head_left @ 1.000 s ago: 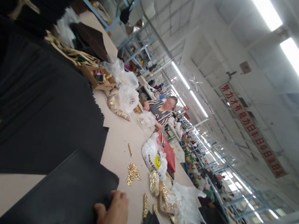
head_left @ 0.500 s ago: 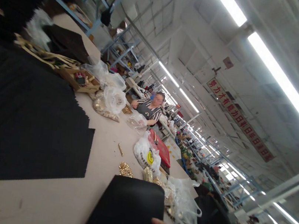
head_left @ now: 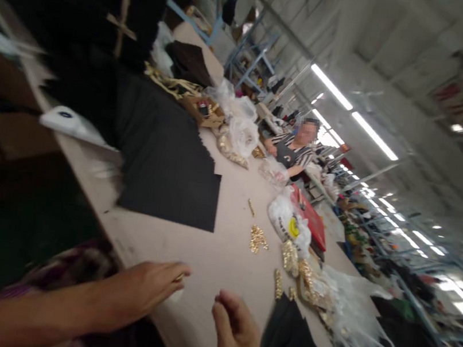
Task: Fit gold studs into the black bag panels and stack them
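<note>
My left hand [head_left: 156, 285] reaches in over the table's near edge, fingers bent together. A small gold glint shows at its fingertips and something pale lies beneath; what it holds is unclear. My right hand [head_left: 236, 331] is loosely curled to its right, thumb and fingers slightly apart, with nothing visible between them. Beside it, at the lower right, lies a black sheet piece [head_left: 293, 345]. Farther up the table are a loose pile of gold pieces [head_left: 257, 239], gold rows [head_left: 278, 284] and a larger stack of black sheets [head_left: 173, 159].
Bags of gold parts [head_left: 235, 145], a white bag [head_left: 290, 217], a red folder [head_left: 309, 217] and a clear bag [head_left: 351, 301] line the far side. A white object [head_left: 73, 124] lies at the left edge. A person [head_left: 294, 148] in striped sleeves is across the table.
The view has swung left and down. My left hand has come into view. My right hand is off the black piece, which now lies lower right, uncovering the gold pile.
</note>
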The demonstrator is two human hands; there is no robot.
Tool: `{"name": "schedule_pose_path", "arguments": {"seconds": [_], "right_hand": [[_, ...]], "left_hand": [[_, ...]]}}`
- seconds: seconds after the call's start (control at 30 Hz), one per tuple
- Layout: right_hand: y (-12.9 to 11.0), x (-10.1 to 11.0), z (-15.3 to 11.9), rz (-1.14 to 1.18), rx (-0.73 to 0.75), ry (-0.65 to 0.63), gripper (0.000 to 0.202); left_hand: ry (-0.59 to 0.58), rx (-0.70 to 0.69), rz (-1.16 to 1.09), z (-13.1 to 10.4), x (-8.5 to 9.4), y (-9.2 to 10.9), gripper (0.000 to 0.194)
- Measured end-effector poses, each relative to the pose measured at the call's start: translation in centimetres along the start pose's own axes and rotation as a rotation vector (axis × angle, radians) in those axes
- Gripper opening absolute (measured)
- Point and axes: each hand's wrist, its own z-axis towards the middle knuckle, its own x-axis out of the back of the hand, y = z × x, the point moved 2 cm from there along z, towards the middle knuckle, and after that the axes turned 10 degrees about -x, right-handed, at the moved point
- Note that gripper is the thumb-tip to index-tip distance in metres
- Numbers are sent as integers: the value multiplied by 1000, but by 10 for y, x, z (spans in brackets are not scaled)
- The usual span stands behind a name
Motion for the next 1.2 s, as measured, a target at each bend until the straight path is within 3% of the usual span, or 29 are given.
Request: {"name": "schedule_pose_path", "arguments": {"seconds": [0.1, 0.23, 0.53, 0.7, 0.93, 1.2], "right_hand": [[-30, -50, 1, 34, 45, -171, 28], [-46, -81, 6, 75, 109, -326, 26], [-46, -100, 23, 8, 191, -431, 20], [-47, -111, 29, -56, 225, -376, 17], [-42, -129, 34, -12, 40, -427, 16], [-51, -144, 41, 86, -76, -580, 21]], "left_hand": [[-71, 83, -29, -5, 2, -7, 38], [-97, 71, -27, -10, 7, -15, 48], [-215, 130, -151, -17, 19, -31, 55], [-259, 128, -92, -20, 21, -38, 55], [-267, 155, -28, -25, 25, -46, 59], [-140, 272, -210, -29, 38, -57, 58]]}}
